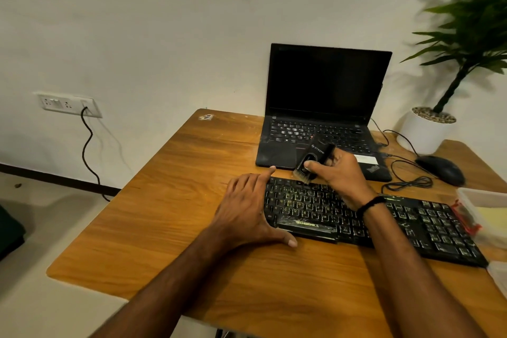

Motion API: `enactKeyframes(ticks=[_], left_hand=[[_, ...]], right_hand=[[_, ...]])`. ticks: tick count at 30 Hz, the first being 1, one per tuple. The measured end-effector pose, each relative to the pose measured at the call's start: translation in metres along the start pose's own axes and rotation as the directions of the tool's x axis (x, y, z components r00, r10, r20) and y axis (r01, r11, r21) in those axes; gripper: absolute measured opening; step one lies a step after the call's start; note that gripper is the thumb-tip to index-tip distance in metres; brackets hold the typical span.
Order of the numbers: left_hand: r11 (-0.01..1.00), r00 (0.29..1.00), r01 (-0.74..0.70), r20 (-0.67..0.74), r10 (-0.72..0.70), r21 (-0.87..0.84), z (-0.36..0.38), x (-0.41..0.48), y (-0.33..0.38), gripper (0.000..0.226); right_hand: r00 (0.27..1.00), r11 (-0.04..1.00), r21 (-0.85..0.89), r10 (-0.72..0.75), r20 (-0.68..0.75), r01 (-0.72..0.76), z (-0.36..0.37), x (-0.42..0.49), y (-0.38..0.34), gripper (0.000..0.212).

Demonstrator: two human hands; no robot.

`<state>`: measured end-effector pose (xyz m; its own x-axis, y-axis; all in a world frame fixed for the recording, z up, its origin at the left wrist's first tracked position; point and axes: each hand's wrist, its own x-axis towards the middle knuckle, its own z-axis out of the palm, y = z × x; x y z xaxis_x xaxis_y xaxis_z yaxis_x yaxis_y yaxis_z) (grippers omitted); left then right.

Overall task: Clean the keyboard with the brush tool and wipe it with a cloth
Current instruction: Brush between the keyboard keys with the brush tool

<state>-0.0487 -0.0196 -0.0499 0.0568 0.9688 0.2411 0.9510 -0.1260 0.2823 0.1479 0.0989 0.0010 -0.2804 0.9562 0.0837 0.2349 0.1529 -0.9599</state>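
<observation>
A black keyboard [411, 223] with lit key legends lies across the wooden table [170, 230], angled toward the right. My left hand [248, 208] rests flat on the keyboard's left end, its fingers spread and straight and its thumb along the front edge. My right hand [340, 175] grips a black brush tool [315, 158], with the pale bristles pointing down onto the top-left key rows. A black band circles my right wrist. No cloth shows plainly.
An open black laptop [323, 107] stands just behind the keyboard. A black mouse [441, 169] and its coiled cable [408, 182] lie to the right. A clear plastic box [485, 214] sits at the right edge. A potted plant [428, 129] stands in the far right corner.
</observation>
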Motion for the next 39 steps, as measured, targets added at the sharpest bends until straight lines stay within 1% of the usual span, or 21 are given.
enactKeyframes(ticks=[4,8,10,12,13,14,16,17,18,21,22,24,26,29,30,33,34,35,37,38,39], left_hand=[[0.999,1.0,0.014,0.003,-0.014,-0.032,0.002,0.0,0.001,0.152],[0.997,1.0,0.023,0.016,-0.022,-0.07,0.004,0.0,-0.002,0.15],[0.996,0.999,0.027,0.022,-0.025,-0.083,0.005,0.0,-0.003,0.15],[0.995,0.999,0.036,0.029,-0.033,-0.09,0.005,0.0,-0.004,0.15],[0.995,0.999,0.041,0.031,-0.038,-0.096,0.005,0.0,-0.005,0.151],[0.994,0.999,0.045,0.034,-0.042,-0.102,0.005,0.0,-0.006,0.152],[0.993,0.999,0.043,0.031,-0.04,-0.112,0.006,0.0,-0.006,0.152],[0.992,0.999,0.042,0.032,-0.038,-0.122,0.005,0.0,-0.006,0.152],[0.989,0.999,0.044,0.037,-0.039,-0.139,0.005,-0.001,-0.006,0.153],[0.979,0.998,0.056,0.043,-0.049,-0.194,0.002,-0.001,-0.006,0.154],[0.978,0.998,0.057,0.046,-0.049,-0.203,0.002,-0.001,-0.006,0.155],[0.977,0.998,0.058,0.051,-0.049,-0.207,0.002,-0.001,-0.006,0.155],[0.975,0.997,0.059,0.055,-0.049,-0.214,0.002,-0.001,-0.006,0.155],[0.971,0.997,0.063,0.055,-0.051,-0.231,0.003,0.0,-0.007,0.156],[0.97,0.997,0.063,0.056,-0.051,-0.235,0.003,-0.001,-0.007,0.156],[0.969,0.997,0.059,0.053,-0.048,-0.239,0.002,0.0,-0.007,0.155],[0.969,0.997,0.059,0.054,-0.047,-0.24,0.002,0.0,-0.007,0.154],[0.969,0.997,0.058,0.055,-0.047,-0.242,0.002,0.0,-0.007,0.154],[0.968,0.998,0.055,0.051,-0.044,-0.246,0.002,-0.001,-0.007,0.155],[0.968,0.998,0.053,0.052,-0.041,-0.246,0.003,-0.001,-0.007,0.155],[0.968,0.998,0.05,0.051,-0.039,-0.247,0.002,-0.001,-0.007,0.155]], right_hand=[[1.0,0.985,0.172,0.014,-0.023,-0.01,0.004,-0.001,-0.002,0.042],[0.998,0.967,0.251,0.055,-0.016,-0.049,0.01,0.0,0.002,0.042],[0.999,0.993,0.118,0.014,-0.046,-0.009,0.016,-0.002,0.003,0.047],[0.993,0.975,-0.211,-0.083,-0.081,0.065,0.022,-0.008,-0.001,0.048],[0.995,0.951,-0.299,-0.096,-0.038,0.08,0.024,-0.011,-0.003,0.046],[0.995,0.953,-0.288,-0.076,0.068,0.093,0.024,-0.012,-0.003,0.044],[0.941,0.989,-0.137,-0.001,0.339,0.05,0.024,-0.015,-0.005,0.043],[0.914,0.993,-0.108,0.004,0.405,0.043,0.025,-0.018,-0.006,0.043],[0.92,0.987,-0.14,-0.016,0.392,0.077,0.028,-0.018,-0.005,0.043],[0.98,0.909,-0.367,-0.166,0.113,0.197,0.029,-0.015,-0.006,0.043],[0.979,0.915,-0.351,-0.17,0.114,0.2,0.026,-0.015,-0.005,0.042],[0.956,0.971,-0.191,-0.085,0.28,0.142,0.022,-0.012,-0.001,0.042],[0.929,0.975,-0.166,-0.077,0.362,0.146,0.023,-0.016,-0.003,0.039],[0.973,0.898,-0.375,-0.198,0.122,0.23,0.029,-0.015,-0.007,0.036],[0.975,0.902,-0.371,-0.193,0.114,0.222,0.028,-0.014,-0.006,0.037],[0.923,0.981,-0.143,-0.065,0.379,0.128,0.028,-0.016,-0.002,0.046],[0.909,0.979,-0.141,-0.076,0.41,0.146,0.032,-0.02,-0.003,0.046],[0.923,0.963,-0.193,-0.107,0.37,0.189,0.037,-0.019,-0.002,0.044],[0.961,0.873,-0.404,-0.233,0.148,0.274,0.042,-0.015,-0.005,0.042],[0.966,0.871,-0.417,-0.238,0.105,0.26,0.042,-0.014,-0.005,0.042],[0.963,0.885,-0.382,-0.229,0.143,0.267,0.041,-0.012,-0.002,0.043]])
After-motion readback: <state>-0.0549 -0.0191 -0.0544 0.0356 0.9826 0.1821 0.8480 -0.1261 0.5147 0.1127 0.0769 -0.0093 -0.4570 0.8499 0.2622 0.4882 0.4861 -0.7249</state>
